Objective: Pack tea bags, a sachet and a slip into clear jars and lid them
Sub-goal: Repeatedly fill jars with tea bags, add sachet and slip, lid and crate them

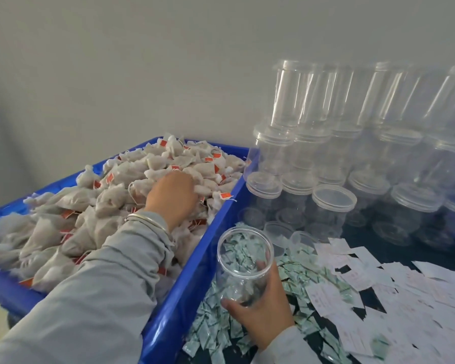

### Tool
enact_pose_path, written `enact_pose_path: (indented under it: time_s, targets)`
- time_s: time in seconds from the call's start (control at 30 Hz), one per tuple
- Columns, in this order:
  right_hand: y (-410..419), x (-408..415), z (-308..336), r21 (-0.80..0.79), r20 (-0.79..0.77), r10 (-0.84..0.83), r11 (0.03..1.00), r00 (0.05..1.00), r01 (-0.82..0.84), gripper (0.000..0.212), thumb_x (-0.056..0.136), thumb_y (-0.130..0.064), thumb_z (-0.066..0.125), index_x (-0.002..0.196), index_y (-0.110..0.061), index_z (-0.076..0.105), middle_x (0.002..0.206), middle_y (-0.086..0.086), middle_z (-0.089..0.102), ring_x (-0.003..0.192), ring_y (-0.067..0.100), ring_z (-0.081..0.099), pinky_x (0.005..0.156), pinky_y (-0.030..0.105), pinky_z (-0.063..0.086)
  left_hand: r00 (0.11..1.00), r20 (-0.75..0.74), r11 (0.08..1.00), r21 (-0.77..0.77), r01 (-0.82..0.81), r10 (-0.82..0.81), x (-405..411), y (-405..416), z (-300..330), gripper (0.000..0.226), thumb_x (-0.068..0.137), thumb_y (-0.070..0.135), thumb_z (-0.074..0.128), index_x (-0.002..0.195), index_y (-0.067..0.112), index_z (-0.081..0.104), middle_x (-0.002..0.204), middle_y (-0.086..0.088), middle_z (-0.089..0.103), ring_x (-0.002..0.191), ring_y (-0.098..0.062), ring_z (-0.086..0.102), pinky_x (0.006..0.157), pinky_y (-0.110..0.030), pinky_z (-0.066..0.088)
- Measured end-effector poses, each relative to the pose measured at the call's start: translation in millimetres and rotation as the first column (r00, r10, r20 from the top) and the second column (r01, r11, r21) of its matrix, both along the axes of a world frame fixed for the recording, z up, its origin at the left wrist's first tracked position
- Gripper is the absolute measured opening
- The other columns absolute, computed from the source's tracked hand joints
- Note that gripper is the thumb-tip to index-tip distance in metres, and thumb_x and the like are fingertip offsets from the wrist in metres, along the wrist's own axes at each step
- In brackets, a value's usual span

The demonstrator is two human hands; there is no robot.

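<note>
A plain, pale grey wall (142, 61) fills the upper half of the view, evenly and softly lit, behind a dark tabletop (394, 248) at the lower right.

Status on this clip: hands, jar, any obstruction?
Left hand reaching into tea bags in blue crate. Right hand grips open jar, empty, no lid. Nothing in the way.

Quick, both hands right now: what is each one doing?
Left hand: down in the tea bags in the blue crate; whether it grips any cannot be told.
Right hand: fingers curled round an open clear jar, holding it.
</note>
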State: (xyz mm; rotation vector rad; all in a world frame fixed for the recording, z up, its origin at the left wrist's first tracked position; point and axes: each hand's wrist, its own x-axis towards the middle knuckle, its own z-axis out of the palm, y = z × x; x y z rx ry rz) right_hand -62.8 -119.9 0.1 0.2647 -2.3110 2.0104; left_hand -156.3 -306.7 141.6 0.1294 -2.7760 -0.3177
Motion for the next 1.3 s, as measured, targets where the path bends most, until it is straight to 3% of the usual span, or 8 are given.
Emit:
enact_pose_path:
  time_s: [0.1,0.23,0.4,0.6,0.87,1.03,1.17,1.3]
  targets:
    - [0,-1,-5,-0.007,0.022,-0.03,1.0,0.999,0.03,0.103,0.034,-0.046,0.083,0.12,-0.058,0.028,0.113,-0.042,0.05,0.108,-0.013,0.053,0.09,0.013,0.047,0.966,-0.234,0.971,0.184,0.15,-0.105,3,7,9,0.019,0.091,0.029,0.057,0.077,0.021,0.047,0.08,0.006,0.048,0.07,-0.01,0.048,0.057,-0.02,0.033]
    - [4,-4,-5,0.004,0.045,-0.127,0.992,0.991,0.127,0.104,0.032,-0.048,0.084,0.125,-0.036,0.039,0.118,-0.019,0.054,0.106,0.003,0.058,0.093,0.028,0.051,0.907,-0.29,0.769,0.488,0.414,-0.304,16,28,15,0.01,0.09,0.035,0.059,0.082,0.032,0.055,0.072,0.014,0.058,0.061,0.001,0.051,0.056,-0.016,0.039]
    - [6,-1,2,0.01,0.009,-0.151,0.989,0.989,0.151,0.098,0.037,-0.05,0.084,0.123,-0.041,0.04,0.123,-0.014,0.051,0.112,0.006,0.054,0.097,0.028,0.047,0.795,-0.265,0.615,0.518,0.595,-0.546,32,49,11,0.013,0.086,0.033,0.066,0.074,0.034,0.062,0.06,0.021,0.057,0.052,0.006,0.046,0.055,-0.007,0.038]
    - [6,-1,3,0.07,-0.087,-0.247,0.965,0.965,0.253,0.107,0.038,-0.062,0.076,0.132,-0.039,0.029,0.124,-0.015,0.042,0.122,0.01,0.043,0.106,0.039,0.04,0.749,-0.091,0.629,0.482,0.61,-0.657,35,54,3,0.008,0.078,0.032,0.074,0.08,0.024,0.072,0.065,0.01,0.065,0.054,0.006,0.051,0.054,-0.008,0.039]
    - [9,-5,0,0.072,-0.136,-0.266,0.958,0.954,0.277,0.108,0.042,-0.053,0.081,0.137,-0.027,0.036,0.133,-0.006,0.045,0.127,0.018,0.043,0.105,0.047,0.039,0.754,-0.117,0.582,0.564,0.586,-0.646,36,53,4,0.004,0.08,0.025,0.073,0.078,0.028,0.07,0.069,0.013,0.07,0.061,0.002,0.064,0.061,-0.008,0.049]
    - [9,0,-3,0.042,-0.15,-0.248,0.965,0.957,0.257,0.101,0.048,-0.038,0.09,0.126,-0.053,0.026,0.124,-0.02,0.04,0.128,0.017,0.041,0.105,0.049,0.04,0.941,-0.213,0.817,0.47,0.334,-0.263,10,28,4,0.015,0.087,0.024,0.064,0.074,0.032,0.065,0.064,0.015,0.065,0.056,0.006,0.057,0.053,-0.006,0.04]
    - [9,2,-3,0.034,-0.175,-0.245,0.967,0.954,0.254,0.099,0.05,-0.032,0.091,0.12,-0.057,0.025,0.12,-0.027,0.036,0.124,0.013,0.04,0.106,0.048,0.039,0.985,-0.169,0.919,0.383,0.091,-0.027,-10,-4,-5,0.016,0.09,0.014,0.053,0.097,0.023,0.065,0.089,0.01,0.063,0.064,0.002,0.054,0.049,-0.008,0.034]
    - [9,3,-3,0.046,-0.162,-0.22,0.972,0.962,0.23,0.103,0.051,-0.035,0.091,0.128,-0.047,0.024,0.124,-0.016,0.039,0.125,0.012,0.039,0.107,0.046,0.039,0.992,-0.089,0.981,0.169,0.1,-0.086,-18,-3,-22,0.049,0.082,-0.005,0.05,0.125,0.017,0.057,0.14,-0.005,0.045,0.124,-0.024,0.045,0.094,-0.022,0.038]
